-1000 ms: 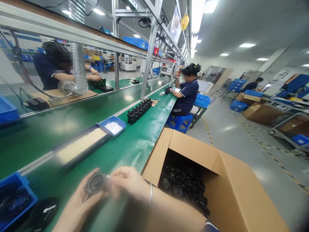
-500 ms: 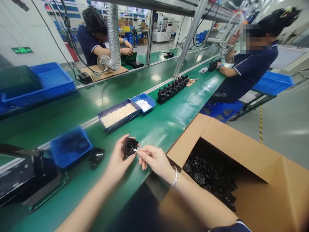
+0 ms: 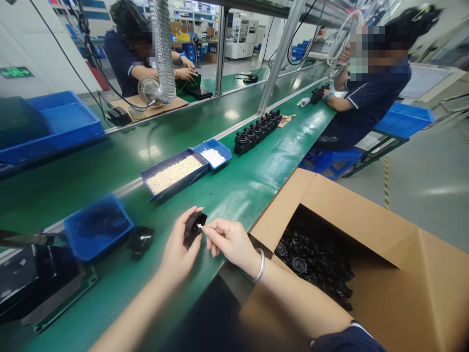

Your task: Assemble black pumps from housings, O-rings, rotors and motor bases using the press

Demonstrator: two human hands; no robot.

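Note:
A round black plastic housing [image 3: 193,225] sits in my left hand [image 3: 179,247], its hollow face turned toward the right. Fingers and thumb close around its rim. My right hand [image 3: 229,242] pinches a small white part [image 3: 200,226] between thumb and forefinger, with its tip at the middle of the housing's hollow. Whether the white part is seated there I cannot tell. On the green bench to the left lies another black part [image 3: 141,240] with a white piece on it. Beyond my hands stand a tray of cream-coloured small pieces [image 3: 174,176] and a blue bin of white parts [image 3: 213,157].
A cardboard box [image 3: 370,234] holding several black parts stands at the right. Along the bench runs a row of black assemblies [image 3: 256,132]. A blue tray [image 3: 97,227] lies at the left. One co-worker [image 3: 377,88] sits at the right, another [image 3: 128,54] across the bench.
My left hand has tilted the black housing so its hollow faces more to the right. The white part in my right hand has come nearer the housing's centre. The whole view has shifted slightly.

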